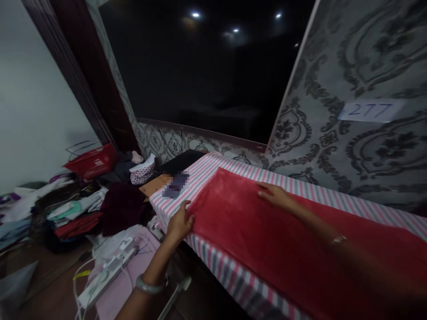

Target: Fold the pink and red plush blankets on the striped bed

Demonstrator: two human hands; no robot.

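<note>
A smooth red cloth (240,222) lies spread lengthwise over a pink, grey and white striped cover (213,262) on a long raised surface. At the cloth's left end is my left hand (180,223), its thumb and forefinger apart and touching the edge near the front corner. My right hand (275,195) rests on the cloth towards its far edge, fingers stretched out to the left. Neither hand visibly grips anything. The right forearm covers part of the cloth.
A large dark TV (207,71) hangs behind the striped cover. A pixelated dark object (176,186) lies at the cover's left end, beside a brown board (153,186). On the left are piled clothes (76,218), a red basket (93,161) and a white power strip (103,278) with cables.
</note>
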